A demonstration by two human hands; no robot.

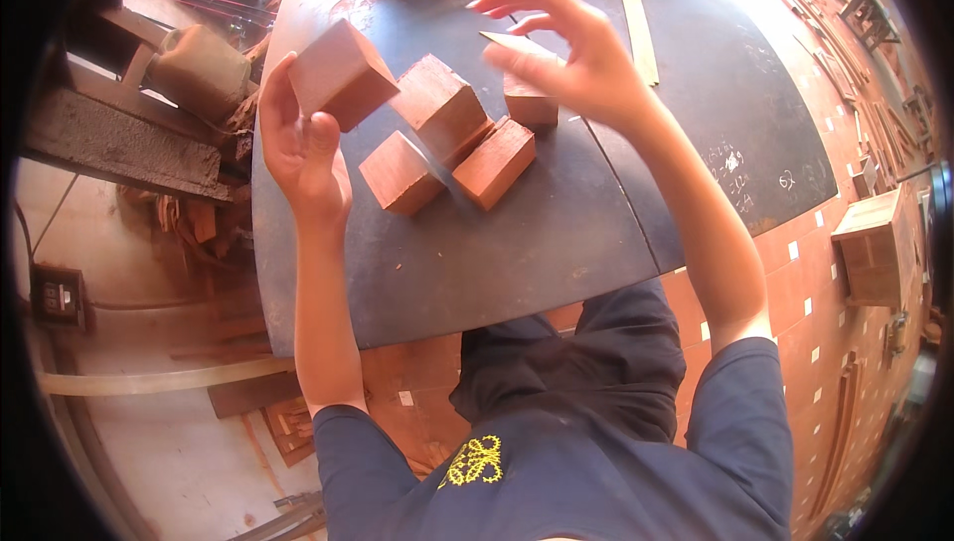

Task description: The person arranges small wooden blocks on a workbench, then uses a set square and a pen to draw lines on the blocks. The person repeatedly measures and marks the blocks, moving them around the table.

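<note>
My left hand grips a reddish-brown wooden block by its side, tilted and raised over the dark tabletop. Fingers apart and curved, my right hand hovers above another wooden block, which it partly hides. Along its thumb shows a pale, pointed sliver with a dark tip; whether the hand holds it I cannot tell. Between my hands sits a cluster of similar blocks: a larger one at the back, one at the left and one at the right.
A pale wooden strip lies on the tabletop beyond my right forearm. A dark seam crosses the surface. Dusty machinery stands close on the left. To the right, a wooden box stands on the tiled floor, with long timber pieces farther off.
</note>
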